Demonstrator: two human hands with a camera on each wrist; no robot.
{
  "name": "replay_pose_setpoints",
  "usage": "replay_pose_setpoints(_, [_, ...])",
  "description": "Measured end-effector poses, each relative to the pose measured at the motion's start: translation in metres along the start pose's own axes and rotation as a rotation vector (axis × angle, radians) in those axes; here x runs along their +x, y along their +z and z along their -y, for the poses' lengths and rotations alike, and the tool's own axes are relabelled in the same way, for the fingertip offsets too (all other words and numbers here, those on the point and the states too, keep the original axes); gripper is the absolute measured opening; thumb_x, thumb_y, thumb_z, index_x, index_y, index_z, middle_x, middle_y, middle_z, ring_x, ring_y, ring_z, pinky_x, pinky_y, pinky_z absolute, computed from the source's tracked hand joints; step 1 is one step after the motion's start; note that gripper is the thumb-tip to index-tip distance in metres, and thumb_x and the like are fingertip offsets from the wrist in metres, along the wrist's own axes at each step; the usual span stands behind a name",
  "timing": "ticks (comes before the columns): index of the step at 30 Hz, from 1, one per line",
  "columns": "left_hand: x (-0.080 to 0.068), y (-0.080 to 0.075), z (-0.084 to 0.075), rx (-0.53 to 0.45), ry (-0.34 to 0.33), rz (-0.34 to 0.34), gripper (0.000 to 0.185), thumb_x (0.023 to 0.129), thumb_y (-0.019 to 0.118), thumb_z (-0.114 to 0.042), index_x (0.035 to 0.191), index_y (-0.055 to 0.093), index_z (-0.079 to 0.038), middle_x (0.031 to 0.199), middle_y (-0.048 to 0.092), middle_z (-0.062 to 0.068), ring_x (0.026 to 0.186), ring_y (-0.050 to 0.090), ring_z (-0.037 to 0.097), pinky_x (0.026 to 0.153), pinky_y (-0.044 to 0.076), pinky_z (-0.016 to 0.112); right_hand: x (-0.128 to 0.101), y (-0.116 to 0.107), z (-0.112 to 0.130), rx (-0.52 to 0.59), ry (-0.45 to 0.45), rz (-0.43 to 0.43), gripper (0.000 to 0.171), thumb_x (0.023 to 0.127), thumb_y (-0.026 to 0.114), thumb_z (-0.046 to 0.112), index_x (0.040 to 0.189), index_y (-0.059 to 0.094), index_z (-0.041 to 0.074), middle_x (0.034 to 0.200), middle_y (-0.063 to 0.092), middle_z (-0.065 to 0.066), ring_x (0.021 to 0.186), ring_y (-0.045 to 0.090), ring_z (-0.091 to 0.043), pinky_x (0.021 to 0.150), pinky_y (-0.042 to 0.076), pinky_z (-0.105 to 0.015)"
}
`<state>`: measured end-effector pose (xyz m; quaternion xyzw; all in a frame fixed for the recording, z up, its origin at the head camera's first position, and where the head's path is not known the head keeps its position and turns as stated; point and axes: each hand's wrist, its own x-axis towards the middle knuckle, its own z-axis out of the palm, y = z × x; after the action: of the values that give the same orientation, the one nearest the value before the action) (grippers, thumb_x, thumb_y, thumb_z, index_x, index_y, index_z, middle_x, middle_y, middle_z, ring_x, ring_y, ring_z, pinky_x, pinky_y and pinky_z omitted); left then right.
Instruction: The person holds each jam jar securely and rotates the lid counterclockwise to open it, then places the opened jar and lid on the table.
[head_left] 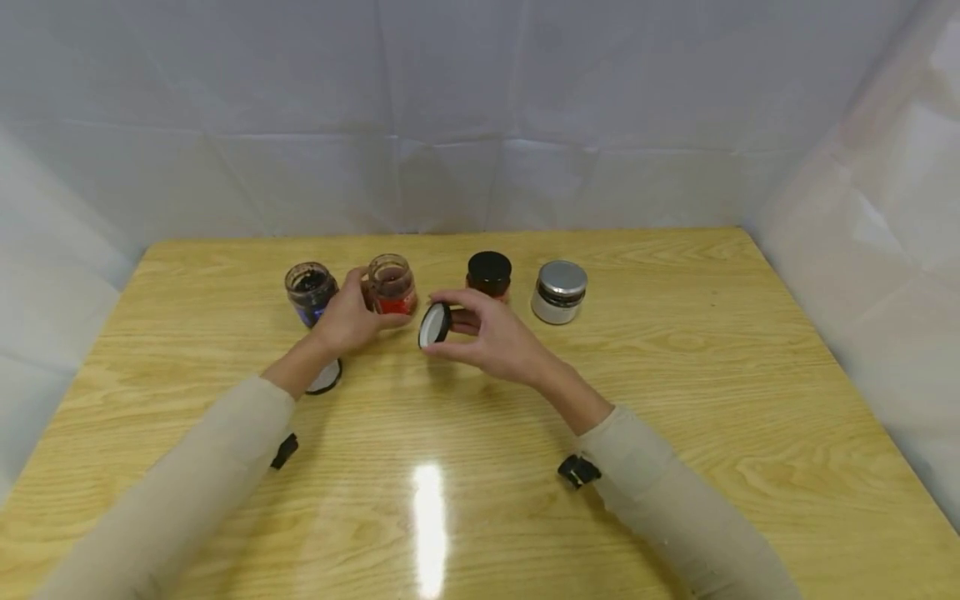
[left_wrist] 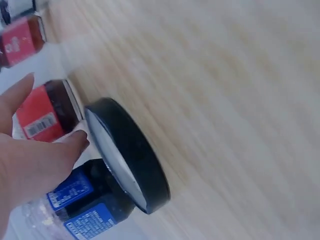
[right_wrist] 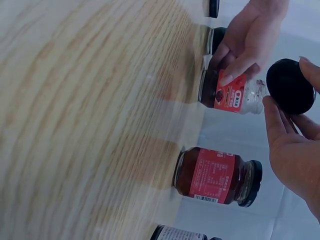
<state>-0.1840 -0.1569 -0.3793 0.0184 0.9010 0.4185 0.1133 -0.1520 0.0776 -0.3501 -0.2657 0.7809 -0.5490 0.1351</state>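
Right now the left hand (head_left: 347,321) grips an open red-labelled jar (head_left: 393,286) while the right hand (head_left: 491,337) pinches its black lid (head_left: 435,324) at three o'clock; a nudge could tip the uncapped jar.

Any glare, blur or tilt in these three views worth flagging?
Head view: sharp, with a bright glare streak on the table near the front edge and wide-angle bowing at the edges. Left wrist view: rolled sideways, wood grain smeared, the loose black lid reasonably clear. Right wrist view: also rolled, foreground wood soft, the red-label jar and right hand sharper.
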Motion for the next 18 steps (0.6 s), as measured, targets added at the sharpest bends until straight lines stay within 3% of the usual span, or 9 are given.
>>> replay_pose_setpoints(4, [-0.019, -0.006, -0.007, -0.130, -0.038, 0.017, 0.103, 0.086, 0.072, -0.034, 0.151, -0.001, -0.002, 0.148, 0.030, 0.026, 0.132, 0.034, 0.038, 0.102, 0.036, 0.050, 0.000, -0.003, 0.000, -0.022, -0.035, -0.015, 0.058, 0.081, 0.078, 0.017, 0.132, 0.052, 0.006, 0.122, 0.055, -0.003, 0.113, 0.056, -0.014, 0.094, 0.043, -0.023])
replay_pose_setpoints(9, [-0.051, -0.015, -0.021, -0.264, -0.038, -0.016, 0.088, 0.089, 0.068, -0.027, 0.151, 0.011, -0.002, 0.147, 0.032, 0.022, 0.132, 0.036, 0.036, 0.100, 0.040, 0.048, -0.002, -0.005, 0.000, -0.006, -0.047, -0.035, 0.057, 0.082, 0.077, 0.020, 0.133, 0.052, 0.009, 0.120, 0.056, -0.002, 0.113, 0.056, -0.014, 0.095, 0.043, -0.025])
replay_pose_setpoints(15, [-0.073, -0.020, -0.028, -0.086, 0.162, -0.020, 0.075, 0.091, 0.066, -0.030, 0.148, 0.026, -0.003, 0.143, 0.039, 0.022, 0.127, 0.042, 0.037, 0.099, 0.041, 0.047, -0.001, -0.005, 0.001, 0.084, -0.020, -0.067, 0.061, 0.081, 0.078, 0.016, 0.134, 0.050, 0.005, 0.125, 0.055, -0.006, 0.117, 0.054, -0.017, 0.096, 0.042, -0.024])
replay_pose_setpoints(18, [-0.077, -0.020, -0.027, -0.030, 0.200, -0.020, 0.074, 0.090, 0.067, -0.034, 0.146, 0.030, -0.003, 0.142, 0.041, 0.021, 0.126, 0.043, 0.036, 0.101, 0.038, 0.046, 0.000, -0.003, 0.001, 0.119, -0.021, -0.069, 0.062, 0.080, 0.078, 0.014, 0.133, 0.050, 0.005, 0.128, 0.053, -0.008, 0.119, 0.053, -0.017, 0.097, 0.042, -0.024])
